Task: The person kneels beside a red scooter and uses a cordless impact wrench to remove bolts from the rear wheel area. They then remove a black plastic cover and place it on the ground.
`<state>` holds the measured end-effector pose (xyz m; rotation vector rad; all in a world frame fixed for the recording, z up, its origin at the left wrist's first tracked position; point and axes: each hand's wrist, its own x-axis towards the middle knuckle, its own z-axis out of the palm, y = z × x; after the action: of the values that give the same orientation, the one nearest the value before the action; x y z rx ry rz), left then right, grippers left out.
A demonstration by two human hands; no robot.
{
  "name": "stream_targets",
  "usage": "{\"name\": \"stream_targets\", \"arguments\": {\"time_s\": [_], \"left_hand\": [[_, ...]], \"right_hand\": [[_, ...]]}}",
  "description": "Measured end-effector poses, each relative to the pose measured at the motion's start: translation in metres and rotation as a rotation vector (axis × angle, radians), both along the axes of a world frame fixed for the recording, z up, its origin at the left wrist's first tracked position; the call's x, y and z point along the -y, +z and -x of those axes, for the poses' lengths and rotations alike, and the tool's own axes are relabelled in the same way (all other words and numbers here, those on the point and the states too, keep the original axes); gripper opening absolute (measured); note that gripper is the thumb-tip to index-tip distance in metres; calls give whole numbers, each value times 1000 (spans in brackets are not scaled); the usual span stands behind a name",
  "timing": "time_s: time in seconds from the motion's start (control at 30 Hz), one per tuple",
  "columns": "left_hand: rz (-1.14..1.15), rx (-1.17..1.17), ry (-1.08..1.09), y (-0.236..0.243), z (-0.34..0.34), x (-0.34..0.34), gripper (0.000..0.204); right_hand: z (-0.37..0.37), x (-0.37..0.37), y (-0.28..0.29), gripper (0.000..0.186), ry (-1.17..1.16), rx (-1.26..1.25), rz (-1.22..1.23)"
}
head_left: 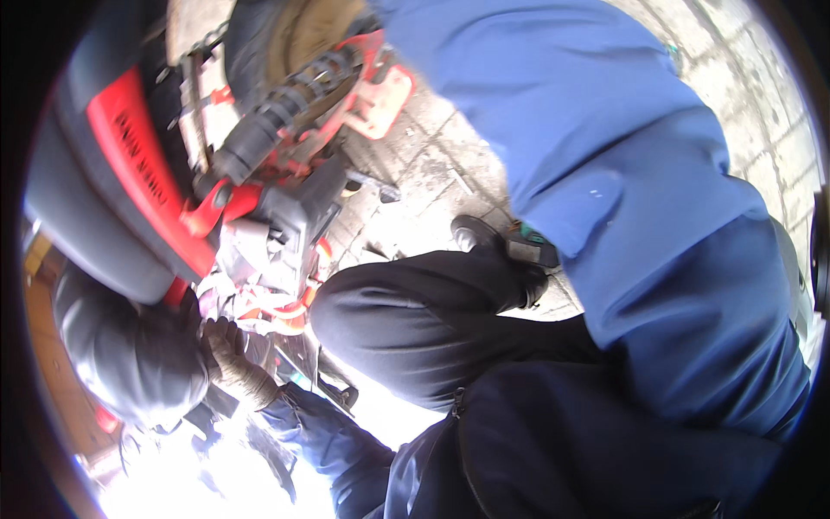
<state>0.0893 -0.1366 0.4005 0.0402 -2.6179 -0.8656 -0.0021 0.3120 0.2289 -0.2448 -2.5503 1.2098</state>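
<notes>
My left hand (233, 362), in a tan and dark work glove, lies against the edge of a shiny black rounded thing (130, 346) whose kind I cannot make out. Its fingers look bent and bunched; what they grip, if anything, is hidden. Just above it is the rear of a red and grey motorcycle, with a red side panel (143, 156) and a long grey seat (95, 208). My right arm, in a blue sleeve (605, 164), reaches up past the top edge, so my right hand is out of the picture. It extends towards the side of the wheel (294, 39).
A black spring shock absorber (285, 117) and a red bracket (380, 99) stand out beside the wheel. My bent knee (363, 303) in black trousers is close to the motorcycle. Paving stones (424, 177) cover the ground. Strong glare washes out the lower left.
</notes>
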Motion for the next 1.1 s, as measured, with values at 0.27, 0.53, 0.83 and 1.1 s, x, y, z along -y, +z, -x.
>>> {"name": "stream_targets", "arguments": {"time_s": [0.27,0.53,0.83,1.1], "left_hand": [[590,-406,465,136,-60,128,39],[1019,-239,1020,251,-83,207,58],[562,-129,1017,235,-145,228,58],[264,-201,836,223,-117,182,57]], "right_hand": [[3,20,36,62,-23,169,-111],[-4,28,45,58,27,124,-131],[-12,20,37,57,40,78,-52],[-2,15,29,54,18,90,-109]]}}
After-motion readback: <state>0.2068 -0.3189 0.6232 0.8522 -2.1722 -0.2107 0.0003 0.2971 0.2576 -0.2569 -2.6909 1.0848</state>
